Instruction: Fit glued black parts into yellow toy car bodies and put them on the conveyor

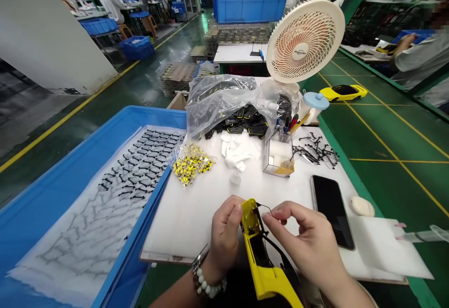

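My left hand (227, 233) is closed around the front left side of a yellow toy car body (268, 277), which is tilted up over the table's near edge. On the other side, my right hand (305, 238) pinches a thin black part (265, 206) between thumb and forefinger. One end of this part meets the top end of the car body; whether it is attached I cannot tell. Similar thin black parts (315, 151) lie in a loose pile at the table's right. A bag of small yellow and black pieces (191, 165) rests on the left.
A blue tray (140, 113) with rows of small black parts (147, 158) stands left. A phone (331, 209), a pen box (279, 156), a white cloth (240, 151) and a fan (305, 41) surround the work area. Another yellow car (343, 92) is at right; a co-worker (421, 60) sits beyond.
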Demonstrator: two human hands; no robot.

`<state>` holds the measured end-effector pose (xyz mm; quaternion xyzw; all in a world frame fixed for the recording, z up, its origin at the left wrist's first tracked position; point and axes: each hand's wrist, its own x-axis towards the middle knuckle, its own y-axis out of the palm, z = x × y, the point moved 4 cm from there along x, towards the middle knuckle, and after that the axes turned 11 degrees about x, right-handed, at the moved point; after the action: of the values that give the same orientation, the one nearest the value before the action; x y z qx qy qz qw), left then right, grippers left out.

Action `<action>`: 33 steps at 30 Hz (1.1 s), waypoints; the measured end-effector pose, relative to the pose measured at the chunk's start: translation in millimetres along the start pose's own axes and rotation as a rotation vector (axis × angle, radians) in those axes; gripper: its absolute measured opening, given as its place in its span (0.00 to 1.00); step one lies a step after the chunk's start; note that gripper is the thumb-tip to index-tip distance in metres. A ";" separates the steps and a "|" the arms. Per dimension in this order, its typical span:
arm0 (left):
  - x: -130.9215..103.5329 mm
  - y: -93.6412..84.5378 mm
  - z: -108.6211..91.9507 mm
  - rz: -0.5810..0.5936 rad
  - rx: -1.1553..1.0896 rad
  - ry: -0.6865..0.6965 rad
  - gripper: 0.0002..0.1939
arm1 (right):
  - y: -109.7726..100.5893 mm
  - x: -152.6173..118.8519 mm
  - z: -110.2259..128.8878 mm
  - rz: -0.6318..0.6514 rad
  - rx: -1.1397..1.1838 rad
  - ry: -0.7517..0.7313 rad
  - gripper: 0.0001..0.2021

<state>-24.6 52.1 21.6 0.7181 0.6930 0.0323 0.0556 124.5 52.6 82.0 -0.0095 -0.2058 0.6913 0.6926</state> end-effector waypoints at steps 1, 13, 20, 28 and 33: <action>-0.3 0.3 0.5 0.004 -0.001 -0.004 0.18 | 1.1 -0.3 -0.4 0.001 -0.003 0.002 0.11; -1.3 -5.6 -3.9 0.012 0.124 0.039 0.18 | 4.4 0.8 13.3 0.059 -0.146 -0.217 0.10; -0.8 -6.2 -6.8 0.023 0.142 0.050 0.18 | 2.3 1.8 15.8 0.099 -0.123 -0.201 0.10; -0.4 -5.4 -7.6 0.028 0.165 0.056 0.18 | 4.8 -0.6 15.5 0.086 -0.187 -0.252 0.10; -1.1 -8.8 -15.1 0.048 0.295 0.035 0.17 | 8.9 0.6 15.1 0.150 -0.344 -0.310 0.11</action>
<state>-35.2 51.8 35.5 0.7343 0.6736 -0.0559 -0.0633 111.5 49.5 93.3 -0.0364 -0.4231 0.6889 0.5875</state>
